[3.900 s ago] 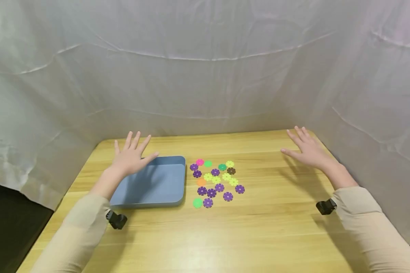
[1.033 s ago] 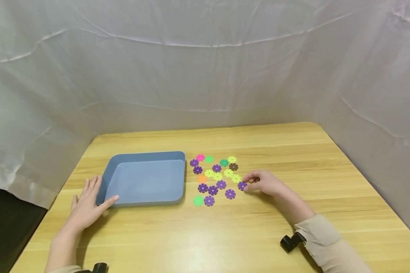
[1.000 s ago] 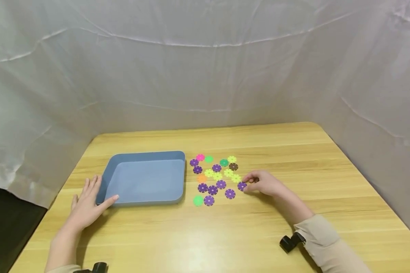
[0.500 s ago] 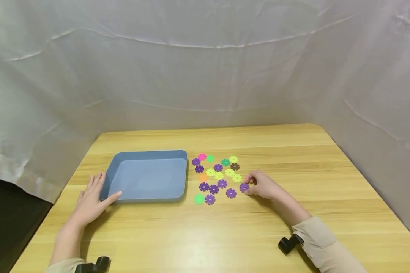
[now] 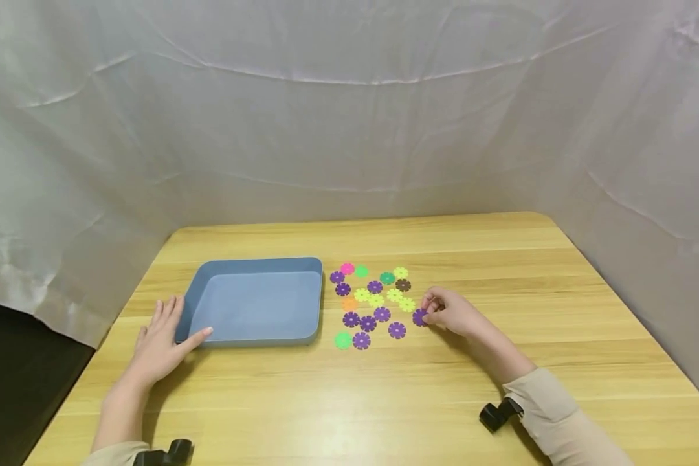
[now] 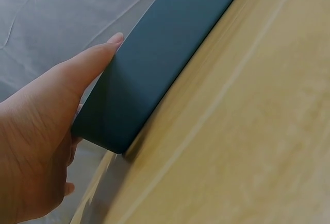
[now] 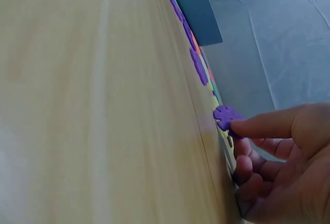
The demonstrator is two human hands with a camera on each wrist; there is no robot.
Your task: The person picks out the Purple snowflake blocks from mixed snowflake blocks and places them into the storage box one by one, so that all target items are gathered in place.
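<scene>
One blue tray (image 5: 256, 304); about 18 flower discs (image 5: 373, 303). Purple disc (image 5: 419, 316) pinched, lifted off table by right hand (image 5: 451, 312) since earlier; left hand (image 5: 163, 336) flat, tray corner touched, unchanged.

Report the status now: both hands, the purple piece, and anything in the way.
Left hand flat against blue tray corner. Right hand pinches purple piece, lifted at one edge. Other pieces lie between it and the tray.
</scene>
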